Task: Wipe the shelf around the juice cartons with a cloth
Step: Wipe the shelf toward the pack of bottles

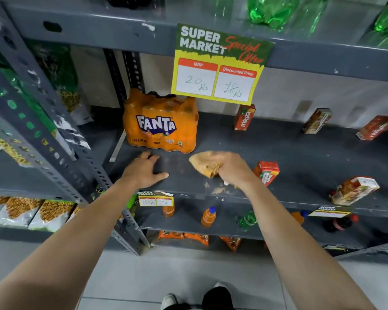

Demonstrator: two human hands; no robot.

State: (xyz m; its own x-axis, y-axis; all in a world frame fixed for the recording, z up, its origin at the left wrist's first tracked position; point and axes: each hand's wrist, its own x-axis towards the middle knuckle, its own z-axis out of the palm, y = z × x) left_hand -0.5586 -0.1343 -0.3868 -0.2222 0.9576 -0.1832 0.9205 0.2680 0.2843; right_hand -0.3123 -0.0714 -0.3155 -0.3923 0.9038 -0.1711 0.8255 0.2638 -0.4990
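Surface: dark grey metal shelf [300, 157], crumbs at front edge.
Writing: orange Fanta multipack [160, 124]; red Maaza carton [244, 117]; yellow-green price sign [217, 66], "20 Rs", "18 Rs".
Left hand [143, 170]: released, flat on shelf.
Right hand [233, 167]: clenched around crumpled orange cloth [205, 163].

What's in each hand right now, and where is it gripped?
The right hand holds the cloth bunched at its right end; the rest sticks out leftward. The left hand holds nothing, resting flat on the shelf.
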